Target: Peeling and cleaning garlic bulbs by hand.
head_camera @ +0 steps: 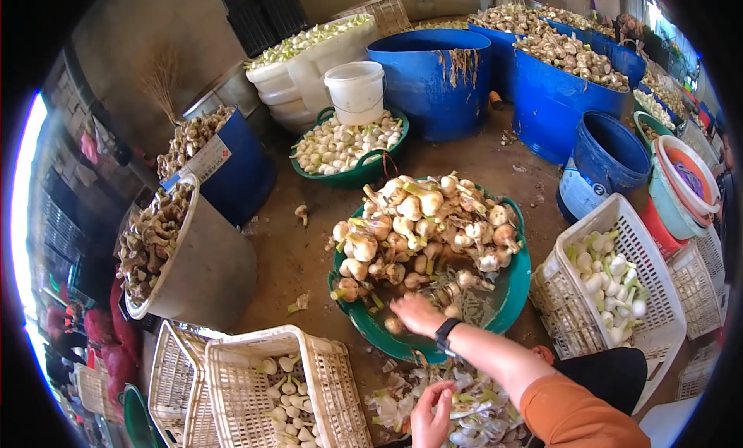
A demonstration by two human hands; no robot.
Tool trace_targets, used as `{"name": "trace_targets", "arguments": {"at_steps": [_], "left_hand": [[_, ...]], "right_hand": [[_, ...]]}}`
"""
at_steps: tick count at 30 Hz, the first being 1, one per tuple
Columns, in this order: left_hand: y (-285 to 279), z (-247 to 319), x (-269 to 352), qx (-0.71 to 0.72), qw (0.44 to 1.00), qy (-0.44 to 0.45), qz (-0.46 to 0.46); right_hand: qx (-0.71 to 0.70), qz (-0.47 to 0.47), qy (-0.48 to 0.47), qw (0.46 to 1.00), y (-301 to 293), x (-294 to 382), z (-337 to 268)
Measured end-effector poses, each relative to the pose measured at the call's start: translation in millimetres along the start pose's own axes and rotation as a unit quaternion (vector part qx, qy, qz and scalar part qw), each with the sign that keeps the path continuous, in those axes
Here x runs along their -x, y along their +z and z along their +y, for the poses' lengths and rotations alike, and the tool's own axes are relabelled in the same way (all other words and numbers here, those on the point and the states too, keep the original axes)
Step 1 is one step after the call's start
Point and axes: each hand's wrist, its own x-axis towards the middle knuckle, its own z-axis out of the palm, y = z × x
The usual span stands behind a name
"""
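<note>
My right hand (417, 314), with a dark band on its wrist, reaches over the near side of a green plastic tub (522, 274). Its fingertips point down beside a garlic bulb (395, 325); whether they grip anything is hidden. Unpeeled garlic bulbs (400, 227) with cut stems are heaped in the tub's far part, above murky water (476, 305). Low at the bottom edge, my left hand (432, 413) hovers with fingers loosely bent and nothing visible in it. Below it lies a pile of papery garlic skins (482, 416).
A white plastic crate (342, 366) at left and another crate (545, 308) at right hold peeled bulbs. Behind stand a green basin (348, 178) of clean garlic bearing a white bucket (355, 93), and large blue barrels (429, 88). A grey tub (220, 274) leans leftward, filled with brownish garlic.
</note>
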Motion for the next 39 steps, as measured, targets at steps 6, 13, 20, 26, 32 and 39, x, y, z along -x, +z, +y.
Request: {"name": "trace_targets", "arguments": {"at_steps": [6,13,20,26,32,39], "left_hand": [[-21.8,-6.5,-10.0,0.010,0.998,-0.006,0.067],[-20.4,36.5,-22.0,-0.252,0.949,0.184,0.047],[32.8,55.4,17.9,-0.301,0.915,0.245,0.116],[63.3,53.3,49.3,-0.373,0.873,0.265,0.171],[45.5,61.2,55.1,-0.032,0.985,0.167,-0.040],[53.4,49.2,59.7,-0.012,0.980,0.191,0.060]], "right_hand": [[-0.112,-0.280,0.012,0.953,19.5,19.3,7.5],[-0.480,-0.258,-0.036,0.838,-171.2,113.0,-6.3],[-0.532,-0.031,0.026,0.845,-162.2,186.2,-35.1],[-0.395,0.067,0.096,0.911,-190.1,221.2,-65.2],[-0.539,0.159,0.021,0.827,-167.4,241.2,-46.2],[-0.743,-0.067,0.077,0.662,-187.3,233.6,-53.5]]}}
